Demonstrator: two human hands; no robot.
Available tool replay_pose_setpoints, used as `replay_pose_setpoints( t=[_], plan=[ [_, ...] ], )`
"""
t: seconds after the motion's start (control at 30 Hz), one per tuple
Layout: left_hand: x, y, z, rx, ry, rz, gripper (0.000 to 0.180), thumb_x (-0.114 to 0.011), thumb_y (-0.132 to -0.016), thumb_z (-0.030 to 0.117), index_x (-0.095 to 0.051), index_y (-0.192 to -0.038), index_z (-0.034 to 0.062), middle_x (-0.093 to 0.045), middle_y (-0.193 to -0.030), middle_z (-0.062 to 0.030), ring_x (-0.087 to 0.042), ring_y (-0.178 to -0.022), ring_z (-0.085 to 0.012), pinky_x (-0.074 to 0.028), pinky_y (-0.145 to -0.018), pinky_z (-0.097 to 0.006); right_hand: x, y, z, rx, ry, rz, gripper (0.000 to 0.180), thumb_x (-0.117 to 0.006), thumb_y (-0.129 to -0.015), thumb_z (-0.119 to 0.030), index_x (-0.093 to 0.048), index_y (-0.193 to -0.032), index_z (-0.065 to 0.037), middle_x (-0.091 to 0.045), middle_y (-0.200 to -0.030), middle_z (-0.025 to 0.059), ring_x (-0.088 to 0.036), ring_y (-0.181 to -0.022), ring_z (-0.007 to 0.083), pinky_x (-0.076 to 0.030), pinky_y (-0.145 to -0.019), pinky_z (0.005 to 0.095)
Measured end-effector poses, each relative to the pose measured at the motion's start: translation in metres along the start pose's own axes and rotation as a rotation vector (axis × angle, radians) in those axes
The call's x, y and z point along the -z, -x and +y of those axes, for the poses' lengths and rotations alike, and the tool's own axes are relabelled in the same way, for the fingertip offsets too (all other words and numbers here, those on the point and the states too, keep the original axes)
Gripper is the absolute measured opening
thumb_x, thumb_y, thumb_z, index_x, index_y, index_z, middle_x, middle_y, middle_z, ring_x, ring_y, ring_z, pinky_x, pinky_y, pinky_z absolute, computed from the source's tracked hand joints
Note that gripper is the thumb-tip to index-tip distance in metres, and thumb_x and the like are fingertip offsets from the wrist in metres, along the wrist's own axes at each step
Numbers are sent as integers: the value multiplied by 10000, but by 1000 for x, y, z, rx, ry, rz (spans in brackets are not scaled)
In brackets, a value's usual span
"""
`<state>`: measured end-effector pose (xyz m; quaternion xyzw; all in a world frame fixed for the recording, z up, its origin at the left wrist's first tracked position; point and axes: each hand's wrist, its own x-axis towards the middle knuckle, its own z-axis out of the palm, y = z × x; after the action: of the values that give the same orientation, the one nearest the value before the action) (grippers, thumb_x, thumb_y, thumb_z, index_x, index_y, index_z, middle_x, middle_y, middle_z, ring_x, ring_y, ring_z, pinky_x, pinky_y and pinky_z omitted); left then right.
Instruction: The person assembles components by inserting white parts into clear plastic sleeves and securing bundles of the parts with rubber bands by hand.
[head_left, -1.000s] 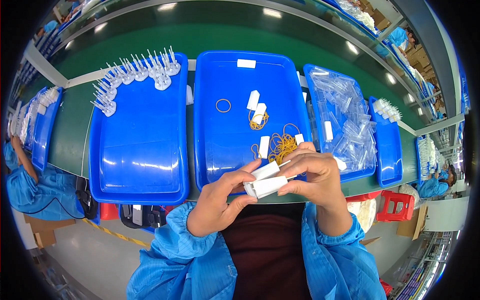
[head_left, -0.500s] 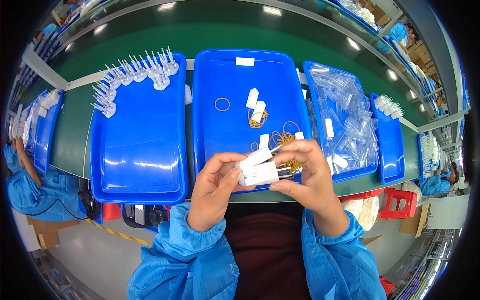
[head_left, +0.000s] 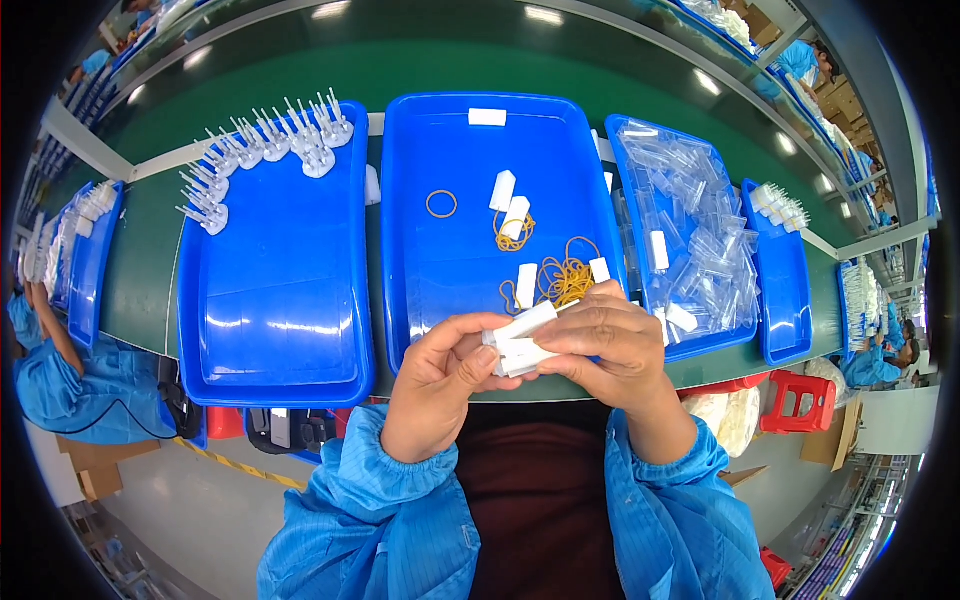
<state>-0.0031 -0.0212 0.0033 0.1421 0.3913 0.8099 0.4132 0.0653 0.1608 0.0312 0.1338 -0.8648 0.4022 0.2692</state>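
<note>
Both my hands hold a small bundle of white plastic pieces (head_left: 521, 340) over the near rim of the middle blue tray (head_left: 450, 290). My left hand (head_left: 440, 385) grips the bundle's left end from below. My right hand (head_left: 606, 345) pinches it from the right and above. In the tray behind lie a heap of yellow rubber bands (head_left: 566, 278), a single rubber band (head_left: 441, 204) and several loose white pieces (head_left: 503, 190).
A blue tray on the left (head_left: 270, 330) carries rows of white pronged parts (head_left: 262, 150) along its far edge. To the right, a tray (head_left: 690, 345) holds clear plastic sleeves. Everything stands on a green conveyor belt (head_left: 130, 270). A co-worker in blue (head_left: 60, 385) sits at the left.
My hands have drawn a little nearer to me and the bundle has turned slightly between them. The trays have not moved.
</note>
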Motion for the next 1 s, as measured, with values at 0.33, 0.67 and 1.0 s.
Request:
replay_pose_setpoints(
  t=[0.33,0.67,1.0],
  plan=[
    [2,-2,-6,-402,-690,-32,407,-659,-789,74,-532,-1171,13,-508,-1201,-191,-579,-1026,-261,-491,-813,-328,-5,6,-3,-109,-55,59,216,-772,-654,-146,-682,-839,-80,-683,-811,40,-648,-752,166,-441,-654,272],
    [8,-10,-1,-488,-961,-265,347,-687,-761,134,-477,-1016,30,-423,-1164,-205,-496,-999,-309,-419,-826,-359,-7,16,-5,-397,-593,-40,228,-775,-669,-80,-645,-840,-5,-631,-867,95,-622,-816,173,-488,-708,272],
    [-3,-5,-20,-655,-1011,-201,291,-634,-811,113,-466,-1027,16,-337,-1277,-269,-509,-1033,-374,-442,-860,-416,-1,16,-18,-376,-446,-47,195,-769,-687,-113,-665,-838,-44,-631,-834,84,-616,-784,190,-472,-676,280]
  ],
)
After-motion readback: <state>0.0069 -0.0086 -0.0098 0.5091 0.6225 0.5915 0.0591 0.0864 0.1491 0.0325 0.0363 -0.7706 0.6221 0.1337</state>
